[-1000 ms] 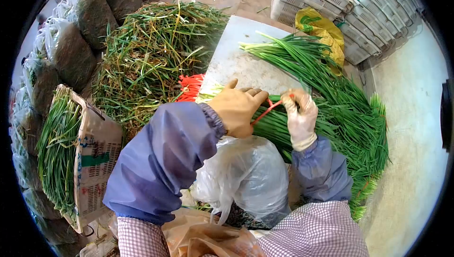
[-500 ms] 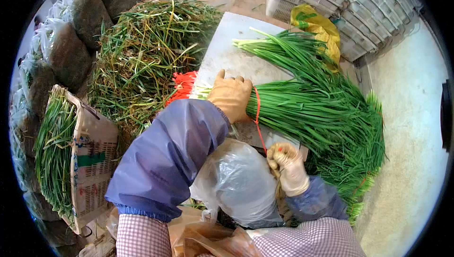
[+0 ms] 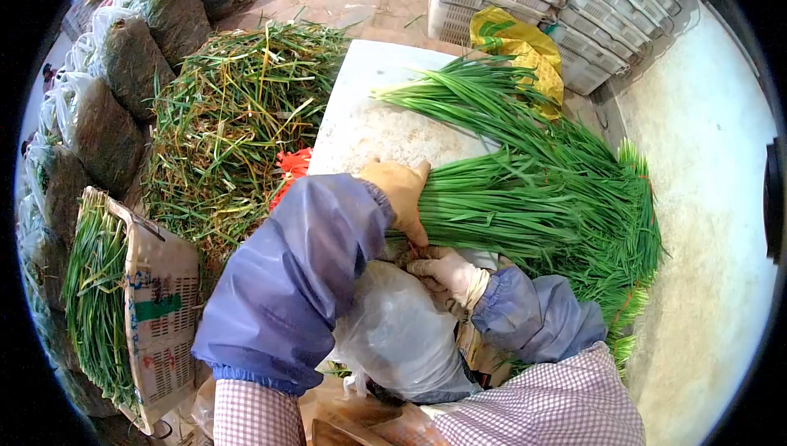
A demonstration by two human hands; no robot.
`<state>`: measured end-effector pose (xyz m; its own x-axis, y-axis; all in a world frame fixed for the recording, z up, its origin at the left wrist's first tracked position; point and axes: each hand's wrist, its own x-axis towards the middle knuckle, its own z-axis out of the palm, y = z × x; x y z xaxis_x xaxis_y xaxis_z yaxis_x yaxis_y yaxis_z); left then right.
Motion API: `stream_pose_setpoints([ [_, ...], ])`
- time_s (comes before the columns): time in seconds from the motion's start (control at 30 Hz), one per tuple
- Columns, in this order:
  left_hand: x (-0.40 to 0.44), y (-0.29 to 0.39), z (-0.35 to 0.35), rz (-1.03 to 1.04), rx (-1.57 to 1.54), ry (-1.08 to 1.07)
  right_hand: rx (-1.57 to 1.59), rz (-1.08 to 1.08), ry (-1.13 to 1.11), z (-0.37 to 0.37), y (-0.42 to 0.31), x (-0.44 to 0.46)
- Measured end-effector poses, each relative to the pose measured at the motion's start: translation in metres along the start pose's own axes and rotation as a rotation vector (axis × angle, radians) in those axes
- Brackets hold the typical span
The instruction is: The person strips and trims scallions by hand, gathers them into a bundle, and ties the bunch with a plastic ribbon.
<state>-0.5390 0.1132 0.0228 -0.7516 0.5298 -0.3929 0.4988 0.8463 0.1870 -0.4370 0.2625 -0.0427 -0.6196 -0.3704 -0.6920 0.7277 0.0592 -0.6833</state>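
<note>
Wht board (image 3: 354,114) w/ grn stalks (image 3: 496,204)

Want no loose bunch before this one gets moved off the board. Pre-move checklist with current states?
1. Left hand on the bunch of green stalks: ok, lies across its left part.
2. Red tie closed around the bunch: cannot tell, the hands cover that spot.
3. Right hand clear of the plastic bag: not ok, looks right up against it.
4. Cut ends lined up: cannot tell, hidden by the left hand and sleeve.
5. Bunch separate from the other greens: not ok, its leafy end runs into the pile.
6. Spare red ties at hand: ok, beside the board.
</note>
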Motion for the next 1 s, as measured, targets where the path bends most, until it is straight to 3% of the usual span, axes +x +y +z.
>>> stream_pose_setpoints([
  [0.03, -0.002, -0.002, 0.004, 0.045, -0.114, 0.007, 0.027, 0.152, 0.016, -0.001, -0.006, -0.004],
  [0.07, -0.004, -0.002, 0.006, 0.092, -0.224, 0.016, 0.029, 0.147, 0.018, -0.002, -0.004, -0.001],
  [0.13, -0.023, 0.012, 0.005, 0.185, -0.139, 0.084, 0.088, 0.226, 0.143, 0.0, 0.012, 0.007],
  [0.17, -0.028, 0.017, 0.004, 0.225, -0.11, 0.071, 0.14, 0.113, 0.043, -0.001, 0.031, 0.009],
  [0.2, -0.032, 0.021, 0.004, 0.271, -0.083, 0.057, -0.443, -0.38, -0.021, -0.011, 0.067, 0.018],
  [0.23, -0.032, 0.023, 0.008, 0.267, -0.113, 0.093, -1.009, -0.886, 0.235, -0.021, 0.103, 0.027],
  [0.27, -0.043, 0.034, 0.016, 0.44, -0.05, 0.183, -0.634, -0.748, 0.131, -0.006, 0.092, 0.003],
  [0.3, -0.052, 0.039, 0.021, 0.46, -0.056, 0.207, -0.24, -0.624, 0.079, 0.011, 0.079, -0.023],
  [0.33, -0.051, 0.041, 0.025, 0.504, -0.061, 0.224, -0.238, -0.625, 0.078, 0.004, 0.085, -0.022],
  [0.4, -0.065, 0.045, 0.012, 0.485, -0.031, 0.244, -0.788, -0.66, 0.249, 0.001, 0.079, -0.027],
  [0.43, -0.069, 0.047, 0.009, 0.478, -0.028, 0.252, -0.77, -0.752, 0.4, 0.003, 0.083, -0.033],
  [0.47, -0.075, 0.048, 0.004, 0.468, -0.023, 0.255, -0.77, -0.76, 0.392, 0.0, 0.078, -0.033],
  [0.53, -0.091, 0.049, -0.006, 0.494, -0.02, 0.635, -1.226, -1.155, 0.738, -0.014, 0.06, -0.038],
  [0.57, -0.096, 0.046, -0.014, 0.505, -0.1, 0.736, -1.286, -1.236, 0.841, -0.018, 0.042, -0.045],
  [0.7, -0.11, 0.035, -0.049, 0.555, -0.45, 1.184, -1.499, -1.327, 1.099, -0.022, -0.048, -0.079],
  [0.8, -0.139, 0.01, -0.039, 0.351, -0.502, 1.316, -1.982, -1.328, 1.178, -0.003, -0.084, -0.06],
  [0.83, -0.128, 0.007, -0.008, 0.273, -0.762, 1.132, -2.211, -1.338, 1.179, 0.007, -0.086, -0.045],
  [0.87, -0.137, -0.011, 0.001, 0.218, -0.693, 1.213, -2.42, -1.347, 1.18, 0.012, -0.082, -0.03],
  [0.93, -0.091, -0.029, 0.047, 0.3, -0.961, 1.058, -2.519, -1.483, 1.126, 0.018, -0.072, -0.009],
  [0.97, -0.072, -0.033, 0.061, 0.303, -1.075, 0.969, -2.784, -1.388, 1.016, -0.029, -0.078, -0.009],
  [1.0, -0.077, -0.025, 0.053, 0.281, -1.105, 1.022, -2.404, -1.215, 0.676, -0.019, -0.087, -0.009],
])
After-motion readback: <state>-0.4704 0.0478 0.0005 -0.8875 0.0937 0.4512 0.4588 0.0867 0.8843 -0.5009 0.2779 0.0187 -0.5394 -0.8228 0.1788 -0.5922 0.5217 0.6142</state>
